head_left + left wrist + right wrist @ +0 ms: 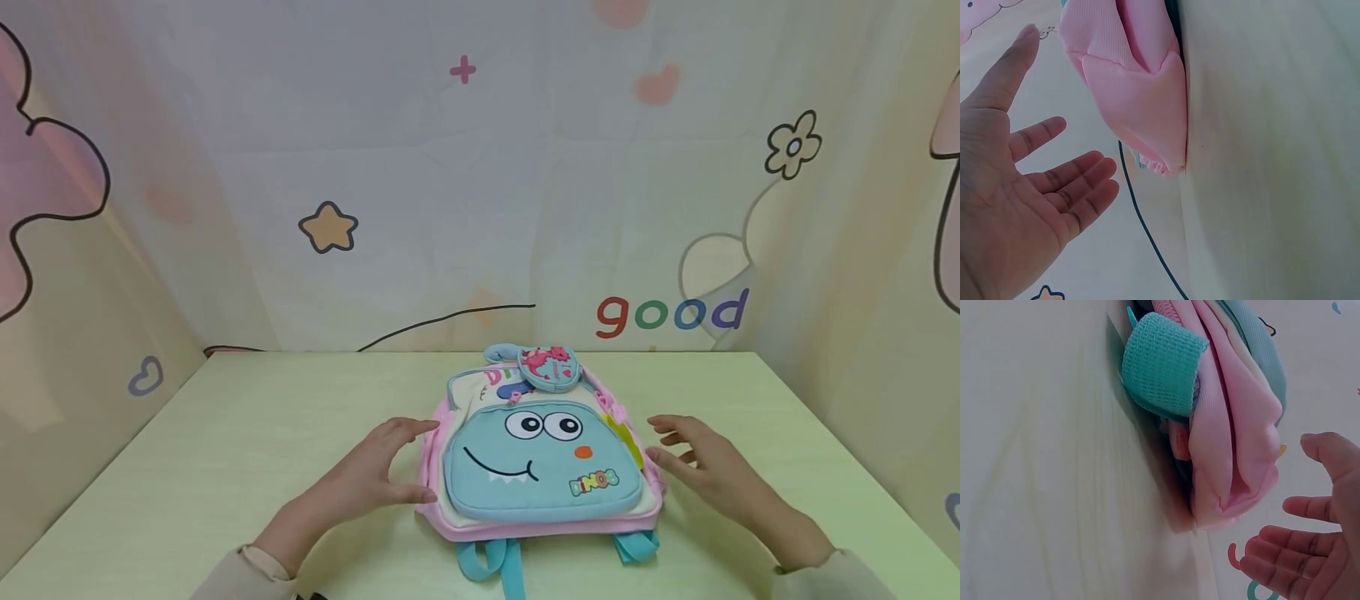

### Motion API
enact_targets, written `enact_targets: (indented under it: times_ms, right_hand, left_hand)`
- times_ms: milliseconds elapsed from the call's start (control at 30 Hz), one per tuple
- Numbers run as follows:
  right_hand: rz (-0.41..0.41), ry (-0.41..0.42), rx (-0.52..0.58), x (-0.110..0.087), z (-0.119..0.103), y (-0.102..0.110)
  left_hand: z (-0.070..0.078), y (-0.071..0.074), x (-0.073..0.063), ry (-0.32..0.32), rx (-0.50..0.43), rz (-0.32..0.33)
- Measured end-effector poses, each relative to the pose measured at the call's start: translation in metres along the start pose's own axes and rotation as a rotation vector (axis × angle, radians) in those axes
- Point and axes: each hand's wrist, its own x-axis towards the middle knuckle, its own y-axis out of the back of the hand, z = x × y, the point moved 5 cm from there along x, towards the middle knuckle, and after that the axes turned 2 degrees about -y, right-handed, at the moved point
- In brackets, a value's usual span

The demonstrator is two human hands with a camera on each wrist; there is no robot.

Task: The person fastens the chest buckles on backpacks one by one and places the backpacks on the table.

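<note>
Backpack: the pink, white and light blue backpack (543, 504) lies on the table between the two hands, its face side up, top end farther away than the hands.
Left hand: the left hand (367, 467) is empty, palm turned toward the bag, fingers loosely extended and thumb spread; it is just beside the bag's pink side, with a gap showing in the left wrist view.
Right hand: the right hand (701, 462) holds nothing either; its fingers are relaxed and slightly bent, near the opposite side of the bag and apart from it.
Face pocket: the light blue front pocket (487, 442), between the hands, carries two round eyes, a curved mouth with white teeth, an orange spot and colourful lettering.
Round pouch: a small round pouch (551, 371) with a pink dragon print sits on the bag's top end, beyond both hands.
Straps: teal straps (512, 575) stick out from the bag's bottom, nearer the person than the hands.
Yellow patch: a yellow piece (624, 440) shows at the bag's edge, just inward of the right hand.
Table: the pale green table (225, 467) extends outward past both hands.
Backdrop: a printed cloth (450, 167) rises beyond the hands, with a star, a flower and the word "good".
</note>
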Motion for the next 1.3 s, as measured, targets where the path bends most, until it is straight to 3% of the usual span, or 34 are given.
enact_targets:
  times_ms: [467, 867, 1300]
  right_hand:
    - [-0.044, 0.017, 0.087, -0.001, -0.012, -0.011]
    - [-0.043, 0.045, 0.079, -0.003, -0.018, -0.019]
    - [-0.064, 0.008, 0.038, -0.005, -0.02, -0.021]
  left_hand:
    - [0.003, -0.012, -0.002, 0.065, -0.012, -0.106]
    - [-0.001, -0.021, 0.001, 0.056, -0.057, -0.14]
    - [-0.005, -0.022, 0.002, 0.068, -0.064, -0.137]
